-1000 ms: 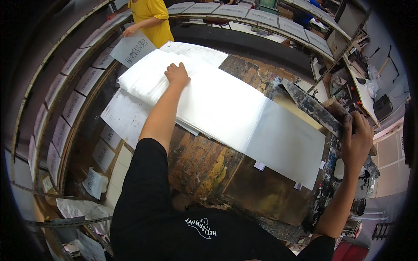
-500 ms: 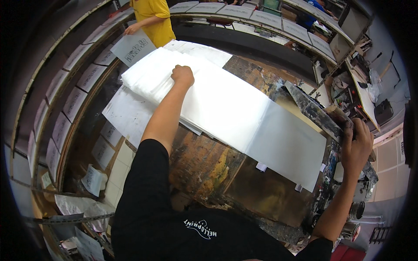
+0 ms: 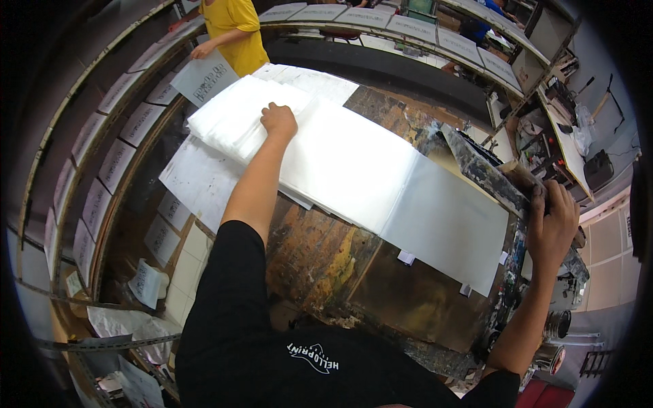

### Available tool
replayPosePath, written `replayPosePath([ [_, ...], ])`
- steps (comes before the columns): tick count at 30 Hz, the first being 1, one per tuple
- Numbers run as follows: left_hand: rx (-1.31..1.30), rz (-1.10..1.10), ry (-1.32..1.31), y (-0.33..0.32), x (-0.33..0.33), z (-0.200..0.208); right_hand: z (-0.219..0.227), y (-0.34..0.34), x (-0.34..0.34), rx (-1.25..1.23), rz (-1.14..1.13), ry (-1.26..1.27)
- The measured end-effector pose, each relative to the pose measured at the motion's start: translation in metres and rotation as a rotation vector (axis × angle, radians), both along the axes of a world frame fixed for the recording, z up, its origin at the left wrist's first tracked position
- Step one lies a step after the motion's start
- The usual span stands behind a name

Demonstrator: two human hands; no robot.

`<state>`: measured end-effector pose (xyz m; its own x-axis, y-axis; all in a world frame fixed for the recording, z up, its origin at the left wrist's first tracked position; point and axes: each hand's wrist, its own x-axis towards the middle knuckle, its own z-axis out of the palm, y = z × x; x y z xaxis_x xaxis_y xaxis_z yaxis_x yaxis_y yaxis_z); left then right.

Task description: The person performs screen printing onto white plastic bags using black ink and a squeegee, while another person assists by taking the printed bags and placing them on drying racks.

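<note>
My left hand (image 3: 279, 121) is curled on a thick pile of white sheets (image 3: 354, 156), fingers bent at the step where the looser upper sheets (image 3: 224, 115) begin. What its fingertips pinch is partly hidden. To the right of the pile lies a single translucent sheet (image 3: 449, 217), flat on the brown board (image 3: 415, 302) with small white tabs along its near edge. At the right, my right hand (image 3: 554, 221) is closed round the end of an ink-stained screen-printing frame (image 3: 479, 160), tilted up beside the sheet. A wooden bar (image 3: 522, 178) rests against the frame near my thumb.
A person in a yellow shirt (image 3: 235, 34) stands at the far left, holding a printed sheet (image 3: 203, 78). Racks (image 3: 112, 112) of printed sheets line the left and back. The worktable (image 3: 309, 255) is paint-stained. Cans (image 3: 558, 323) stand at the lower right.
My left hand has shifted slightly left on the pile, its fingers a little less tightly closed. My right hand and the frame are nearly where they were. The person in yellow has moved slightly left.
</note>
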<state>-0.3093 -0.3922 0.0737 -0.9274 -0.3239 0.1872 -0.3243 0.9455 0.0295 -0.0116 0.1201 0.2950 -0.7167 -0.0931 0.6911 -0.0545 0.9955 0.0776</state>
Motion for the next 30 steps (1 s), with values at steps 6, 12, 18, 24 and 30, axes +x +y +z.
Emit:
replayPosePath([
  [6, 0.043, 0.027, 0.002, -0.007, -0.002, 0.008, -0.001, -0.001, 0.000, 0.002, -0.005, 0.013],
  [12, 0.076, 0.013, -0.063, 0.004, -0.006, 0.004, -0.002, 0.000, 0.000, -0.005, -0.011, 0.001],
  [18, 0.202, 0.019, -0.091, 0.006, -0.010, 0.005, 0.001, -0.002, 0.001, -0.002, -0.019, 0.004],
  [24, 0.174, -0.032, -0.219, 0.001, -0.008, 0.014, 0.000, -0.005, 0.002, -0.003, -0.017, -0.004],
  [30, 0.128, -0.175, -0.277, -0.016, -0.030, 0.017, -0.001, -0.006, 0.001, 0.005, 0.004, 0.033],
])
